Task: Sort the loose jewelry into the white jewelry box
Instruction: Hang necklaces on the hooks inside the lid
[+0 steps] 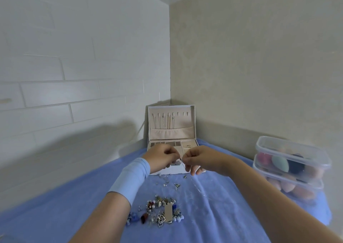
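The white jewelry box (pixel 193 124) stands open at the table's far end, its lid upright with several necklaces hanging on hooks inside. In front of the box my left hand (pixel 161 157) and my right hand (pixel 198 159) meet, both pinching a thin silver chain (pixel 196 185) that trails down to the blue cloth. A heap of loose jewelry (pixel 161 212) lies on the cloth close to me, with beads, a heart pendant and a small card. A few small earrings (pixel 167 180) are scattered between the heap and the box.
Stacked clear plastic containers (pixel 291 166) holding coloured makeup sponges stand at the right edge of the blue cloth (pixel 222 215). Walls close in behind and to the left of the box. A light blue wrist sleeve (pixel 130 179) covers my left forearm.
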Demonstrator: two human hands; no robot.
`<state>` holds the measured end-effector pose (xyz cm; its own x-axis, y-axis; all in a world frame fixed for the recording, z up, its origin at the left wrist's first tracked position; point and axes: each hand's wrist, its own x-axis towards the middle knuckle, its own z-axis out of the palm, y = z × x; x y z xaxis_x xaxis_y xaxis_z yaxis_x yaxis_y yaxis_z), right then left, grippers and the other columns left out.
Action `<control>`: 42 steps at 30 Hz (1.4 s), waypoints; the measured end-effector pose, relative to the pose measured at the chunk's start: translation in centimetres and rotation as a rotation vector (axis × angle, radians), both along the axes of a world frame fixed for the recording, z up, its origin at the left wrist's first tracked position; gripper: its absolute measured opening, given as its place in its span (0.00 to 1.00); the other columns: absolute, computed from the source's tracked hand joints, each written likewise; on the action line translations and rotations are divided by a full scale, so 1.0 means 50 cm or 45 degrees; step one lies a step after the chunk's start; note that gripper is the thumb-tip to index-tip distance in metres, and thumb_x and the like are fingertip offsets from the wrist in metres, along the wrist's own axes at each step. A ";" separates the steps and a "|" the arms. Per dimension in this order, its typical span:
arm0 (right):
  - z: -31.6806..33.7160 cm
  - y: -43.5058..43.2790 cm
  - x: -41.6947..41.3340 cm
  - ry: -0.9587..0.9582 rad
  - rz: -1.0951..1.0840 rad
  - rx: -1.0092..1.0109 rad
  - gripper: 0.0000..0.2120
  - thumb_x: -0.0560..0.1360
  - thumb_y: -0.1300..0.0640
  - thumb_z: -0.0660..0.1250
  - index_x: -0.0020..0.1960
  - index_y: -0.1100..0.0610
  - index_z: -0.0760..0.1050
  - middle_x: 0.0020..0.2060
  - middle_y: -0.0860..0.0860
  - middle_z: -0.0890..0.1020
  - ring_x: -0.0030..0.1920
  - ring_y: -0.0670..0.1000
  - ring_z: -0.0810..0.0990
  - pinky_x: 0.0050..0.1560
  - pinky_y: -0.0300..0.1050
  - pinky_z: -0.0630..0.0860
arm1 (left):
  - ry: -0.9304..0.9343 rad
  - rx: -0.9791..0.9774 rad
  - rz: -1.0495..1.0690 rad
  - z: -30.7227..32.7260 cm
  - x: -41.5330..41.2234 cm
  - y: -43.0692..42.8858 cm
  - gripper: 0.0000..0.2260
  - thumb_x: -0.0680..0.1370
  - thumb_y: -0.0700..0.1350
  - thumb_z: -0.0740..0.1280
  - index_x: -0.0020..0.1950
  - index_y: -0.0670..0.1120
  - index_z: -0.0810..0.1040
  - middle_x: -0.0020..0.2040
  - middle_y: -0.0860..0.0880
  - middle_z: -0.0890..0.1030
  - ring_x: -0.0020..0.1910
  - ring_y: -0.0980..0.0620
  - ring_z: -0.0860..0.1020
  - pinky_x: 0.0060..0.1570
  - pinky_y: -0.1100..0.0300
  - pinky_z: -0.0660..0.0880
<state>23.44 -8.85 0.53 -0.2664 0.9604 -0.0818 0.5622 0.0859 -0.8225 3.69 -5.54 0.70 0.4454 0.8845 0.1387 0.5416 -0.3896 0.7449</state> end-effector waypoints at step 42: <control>-0.032 0.232 -0.165 0.803 0.218 -0.053 0.13 0.84 0.59 0.54 0.46 0.58 0.75 0.31 0.54 0.72 0.27 0.52 0.67 0.31 0.44 0.70 | 0.538 -0.183 0.433 -0.105 -0.262 0.224 0.12 0.77 0.44 0.69 0.59 0.54 0.82 0.59 0.52 0.81 0.58 0.51 0.78 0.61 0.61 0.71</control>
<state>15.19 2.76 -1.06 -0.4241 0.8996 0.1039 -0.0476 0.0924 -0.9946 -9.39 5.64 -4.57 0.1223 0.9849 -0.1225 0.8820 -0.0512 0.4685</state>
